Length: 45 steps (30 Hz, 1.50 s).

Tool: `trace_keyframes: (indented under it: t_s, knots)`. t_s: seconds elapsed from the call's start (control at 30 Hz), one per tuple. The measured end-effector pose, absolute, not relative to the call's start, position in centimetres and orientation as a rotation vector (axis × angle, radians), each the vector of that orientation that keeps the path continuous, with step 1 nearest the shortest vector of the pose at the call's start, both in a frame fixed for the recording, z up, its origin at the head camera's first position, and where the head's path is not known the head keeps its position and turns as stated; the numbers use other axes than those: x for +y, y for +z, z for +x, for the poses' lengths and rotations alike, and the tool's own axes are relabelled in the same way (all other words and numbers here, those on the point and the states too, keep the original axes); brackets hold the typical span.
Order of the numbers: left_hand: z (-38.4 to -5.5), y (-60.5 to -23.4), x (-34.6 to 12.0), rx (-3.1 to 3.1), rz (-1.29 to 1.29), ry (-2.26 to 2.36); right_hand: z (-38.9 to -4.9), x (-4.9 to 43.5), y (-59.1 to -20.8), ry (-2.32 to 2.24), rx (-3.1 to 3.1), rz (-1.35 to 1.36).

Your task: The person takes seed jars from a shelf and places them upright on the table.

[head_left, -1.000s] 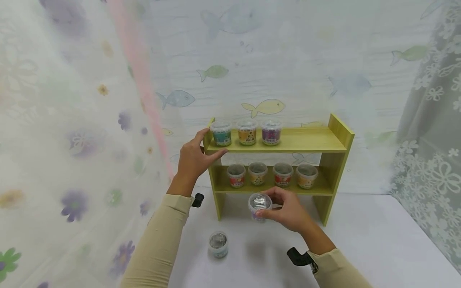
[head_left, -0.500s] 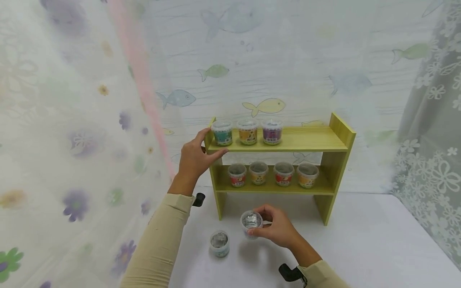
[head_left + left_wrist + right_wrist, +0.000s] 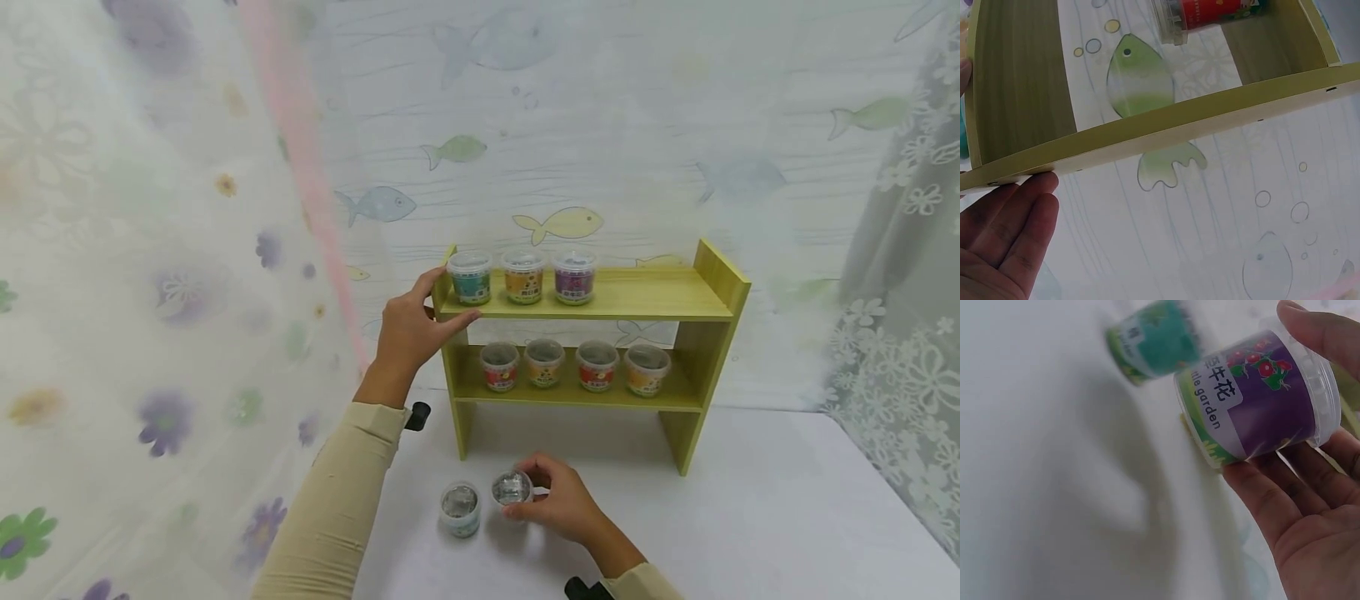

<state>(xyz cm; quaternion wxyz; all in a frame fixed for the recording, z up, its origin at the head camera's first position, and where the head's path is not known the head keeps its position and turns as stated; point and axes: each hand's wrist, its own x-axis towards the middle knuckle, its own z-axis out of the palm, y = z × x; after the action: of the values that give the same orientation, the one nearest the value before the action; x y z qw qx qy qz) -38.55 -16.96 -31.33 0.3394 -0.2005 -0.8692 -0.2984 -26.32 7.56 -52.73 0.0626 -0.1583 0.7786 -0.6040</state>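
Observation:
In my right hand (image 3: 558,504) is a small plastic tub (image 3: 1266,394) with a purple "little garden" label and a clear lid, pinched between thumb and fingers. It is close over the white table, just right of a teal-labelled tub (image 3: 460,510) standing there. My left hand (image 3: 412,329) holds the upper left corner of a yellow-green wooden shelf (image 3: 637,292). Its thumb lies along the front of the top board, while the fingers (image 3: 1032,215) touch the side panel's outer face.
On the top board, at the left, stand a teal tub (image 3: 471,283), an orange tub (image 3: 522,285) and a purple tub (image 3: 573,285). Several red- and orange-labelled tubs line the lower board (image 3: 570,398). A fish-print curtain (image 3: 600,125) hangs behind.
My right hand has brought the purple-labelled tub from in front of the lower board down and left, beside the teal tub on the table. The left hand keeps its place on the shelf.

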Motion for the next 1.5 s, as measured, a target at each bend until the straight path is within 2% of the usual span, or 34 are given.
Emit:
trace_keyframes:
  t_s: [0.67,1.5]
  knots:
    - [-38.7,-31.2,-16.9,-2.252,-0.527,-0.774,-26.2,6.2,-55.5,-1.78,2.379,-0.462]
    - [-38.6,-31.5,-16.9,-2.239,-0.541,-0.78,-26.0,6.3,-56.1,-1.723,2.416,-0.468]
